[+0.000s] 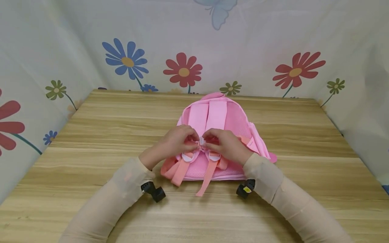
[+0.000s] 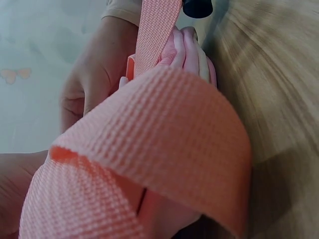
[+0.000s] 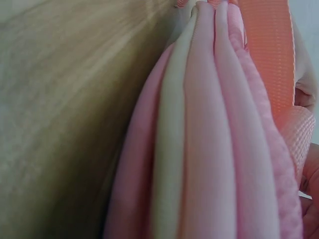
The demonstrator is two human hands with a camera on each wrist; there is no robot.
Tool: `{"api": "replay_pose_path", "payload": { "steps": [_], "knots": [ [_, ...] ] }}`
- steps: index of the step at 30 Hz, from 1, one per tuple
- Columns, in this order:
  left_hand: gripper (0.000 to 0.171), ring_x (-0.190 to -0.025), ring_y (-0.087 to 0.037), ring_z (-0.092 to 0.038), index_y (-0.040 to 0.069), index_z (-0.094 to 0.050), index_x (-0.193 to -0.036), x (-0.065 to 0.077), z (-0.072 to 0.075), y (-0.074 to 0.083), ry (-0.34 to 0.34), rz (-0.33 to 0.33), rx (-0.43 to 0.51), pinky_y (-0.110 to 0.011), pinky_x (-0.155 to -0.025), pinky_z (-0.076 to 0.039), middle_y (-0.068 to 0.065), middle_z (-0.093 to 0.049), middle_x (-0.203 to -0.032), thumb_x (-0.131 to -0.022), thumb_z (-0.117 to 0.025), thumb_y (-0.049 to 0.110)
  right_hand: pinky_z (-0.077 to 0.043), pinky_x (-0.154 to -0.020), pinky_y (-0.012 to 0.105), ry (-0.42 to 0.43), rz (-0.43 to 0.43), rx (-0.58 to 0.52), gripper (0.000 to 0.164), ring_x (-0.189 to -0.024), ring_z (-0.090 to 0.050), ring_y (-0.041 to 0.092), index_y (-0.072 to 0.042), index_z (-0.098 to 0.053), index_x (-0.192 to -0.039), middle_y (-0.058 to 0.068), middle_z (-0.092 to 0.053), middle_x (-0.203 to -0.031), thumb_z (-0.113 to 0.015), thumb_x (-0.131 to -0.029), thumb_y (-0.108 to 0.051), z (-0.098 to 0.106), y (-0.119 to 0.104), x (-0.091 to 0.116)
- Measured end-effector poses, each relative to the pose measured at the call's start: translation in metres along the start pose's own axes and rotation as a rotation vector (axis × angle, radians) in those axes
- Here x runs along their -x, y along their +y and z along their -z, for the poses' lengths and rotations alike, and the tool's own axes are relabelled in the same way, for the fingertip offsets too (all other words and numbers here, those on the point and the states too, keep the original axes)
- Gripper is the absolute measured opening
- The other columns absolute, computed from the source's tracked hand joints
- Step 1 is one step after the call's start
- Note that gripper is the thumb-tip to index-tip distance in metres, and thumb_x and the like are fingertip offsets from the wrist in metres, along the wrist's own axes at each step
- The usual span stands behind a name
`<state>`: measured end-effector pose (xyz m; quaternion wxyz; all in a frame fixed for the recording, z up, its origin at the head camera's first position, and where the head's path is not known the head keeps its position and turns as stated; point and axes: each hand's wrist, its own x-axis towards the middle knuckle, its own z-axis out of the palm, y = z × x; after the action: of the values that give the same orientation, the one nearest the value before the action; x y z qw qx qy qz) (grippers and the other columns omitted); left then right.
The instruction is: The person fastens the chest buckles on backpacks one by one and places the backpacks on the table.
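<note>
Bag point(image 1: 216, 119), contents hidden — long axis 12-to-6 o'clock, top at 12; my left hand point(image 1: 180, 139) and right hand point(image 1: 226, 141) pinch a white clip point(image 1: 202, 141).

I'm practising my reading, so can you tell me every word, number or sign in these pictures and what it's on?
There are none I can read.
Yellow sticker on the right wrist camera: too small to tell.
White piece between the left hand and right hand: too small to tell.
Pink backpack: no readable lettering.
Wall cloth: flowers and a butterfly, no readable words.
</note>
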<state>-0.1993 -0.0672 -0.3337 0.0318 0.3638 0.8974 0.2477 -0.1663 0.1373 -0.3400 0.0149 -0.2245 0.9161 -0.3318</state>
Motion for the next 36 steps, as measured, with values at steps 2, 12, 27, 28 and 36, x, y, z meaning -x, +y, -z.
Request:
{"api": "replay_pose_path", "payload": {
  "steps": [2,12,27,28,36],
  "knots": [
    [0.019,-0.086,-0.017,-0.056,0.009,-0.069,-0.098,-0.0002,-0.0003,0.0002,0.002,0.0,-0.003,-0.032,-0.081,-0.05,-0.003,-0.066,-0.094,-0.083,-0.075,0.018,-0.052,-0.093,0.036,0.0,0.003,0.001,0.027,-0.101,-0.064,0.018,-0.008,-0.064,-0.113,0.005,-0.069,-0.108,-0.07,-0.088,-0.016,-0.0004,-0.0001,0.0006],
    [0.02,-0.085,-0.017,-0.055,0.009,-0.068,-0.099,-0.0014,-0.0022,-0.0009,0.0,-0.007,-0.005,-0.029,-0.079,-0.048,-0.003,-0.066,-0.094,-0.083,-0.075,0.02,-0.053,-0.09,0.035,0.044,0.013,0.023,0.024,-0.095,-0.062,0.016,-0.009,-0.065,-0.112,0.004,-0.068,-0.104,-0.068,-0.089,-0.018,-0.0021,-0.0006,0.002],
    [0.024,-0.089,-0.017,-0.055,0.01,-0.068,-0.101,-0.0013,-0.004,-0.0016,0.003,-0.004,-0.009,-0.032,-0.083,-0.049,-0.003,-0.067,-0.096,-0.082,-0.076,0.023,-0.052,-0.087,0.033,0.006,0.038,0.062,0.029,-0.093,-0.059,0.016,-0.01,-0.066,-0.114,0.003,-0.067,-0.103,-0.07,-0.088,-0.022,-0.0032,0.0011,0.003],
    [0.024,-0.089,-0.017,-0.055,0.01,-0.068,-0.101,-0.0014,-0.0042,-0.0015,0.002,-0.004,-0.008,-0.031,-0.083,-0.049,-0.003,-0.067,-0.096,-0.082,-0.076,0.023,-0.052,-0.088,0.033,0.012,0.039,0.063,0.028,-0.093,-0.059,0.016,-0.01,-0.066,-0.114,0.003,-0.067,-0.102,-0.069,-0.089,-0.022,-0.0033,0.0012,0.003],
    [0.019,-0.088,-0.016,-0.055,0.013,-0.068,-0.098,-0.002,-0.0054,-0.0018,0.008,-0.036,0.0,-0.031,-0.082,-0.049,-0.001,-0.067,-0.094,-0.083,-0.075,0.02,-0.052,-0.092,0.036,0.049,0.037,0.048,0.029,-0.097,-0.061,0.016,-0.01,-0.067,-0.116,0.003,-0.069,-0.106,-0.068,-0.089,-0.02,0.0,0.0025,0.0063]
  ]
}}
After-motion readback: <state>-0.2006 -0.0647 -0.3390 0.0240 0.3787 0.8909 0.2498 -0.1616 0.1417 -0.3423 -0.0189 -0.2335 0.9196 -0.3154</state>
